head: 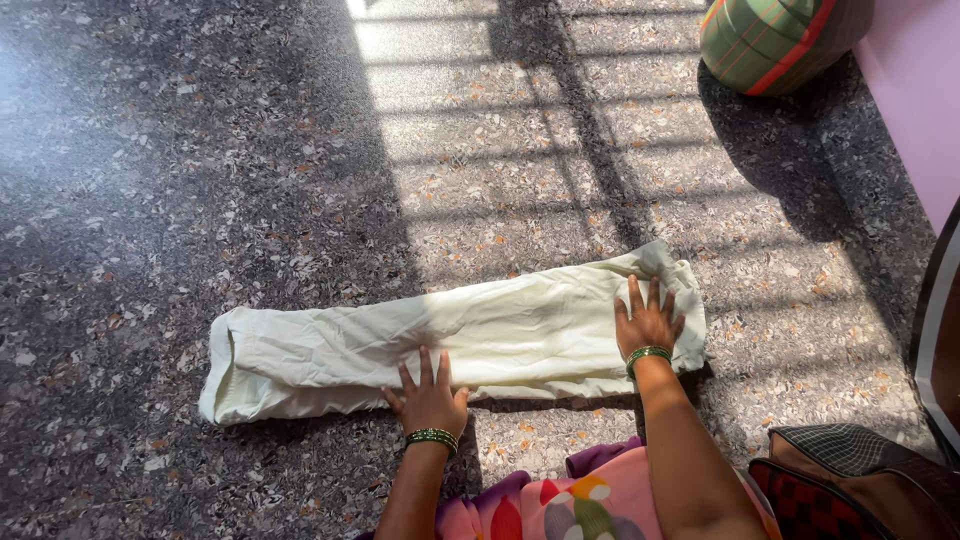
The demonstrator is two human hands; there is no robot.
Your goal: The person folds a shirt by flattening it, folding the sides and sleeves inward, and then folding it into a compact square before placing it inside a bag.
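A long pale cream cloth (330,350), folded into a narrow strip, lies flat on the speckled stone floor (200,180). My left hand (428,395) presses flat on the strip's near edge around its middle, fingers spread. My right hand (648,322) lies flat on the cloth near its right end, fingers apart. Both wrists wear green bangles. Neither hand grips anything.
A green and orange striped bundle (765,40) sits at the far right by a pink wall (920,90). A dark checked bag (850,485) lies at the lower right. My colourful patterned garment (560,505) shows at the bottom. Sunlight with barred shadows falls across the floor.
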